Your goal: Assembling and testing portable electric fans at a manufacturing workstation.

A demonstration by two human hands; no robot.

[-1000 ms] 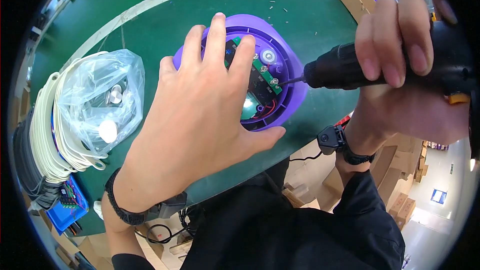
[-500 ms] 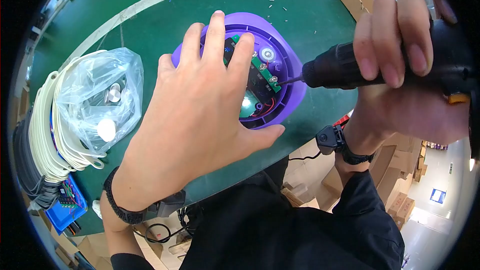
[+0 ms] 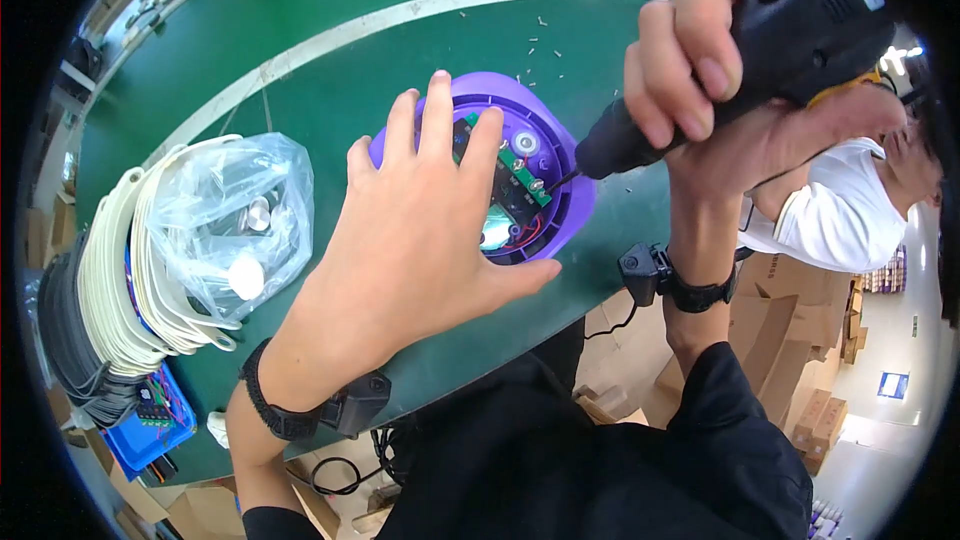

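Observation:
A round-cornered purple plastic housing lies on the green table. Inside it are a green circuit board with black parts, red wires and a round metal piece. My left hand rests over the housing's left side with fingers and thumb spread, hiding that part. In my right hand is a black electric screwdriver, the fingers wrapped round its body. Its thin bit slants down to the board's right edge, close to a row of screws. Whether the tip sits in a screw is too small to tell.
On the left, a clear plastic bag holds round silvery pieces beside coiled white cables and black cables. A blue tray sits near the edge. Loose screws lie beyond the housing. A person in white is at right.
The screwdriver has tilted steeper, its rear end raised, while the bit stays by the board's right edge. The left hand stays on the housing. The view has shifted, and a person shows at right.

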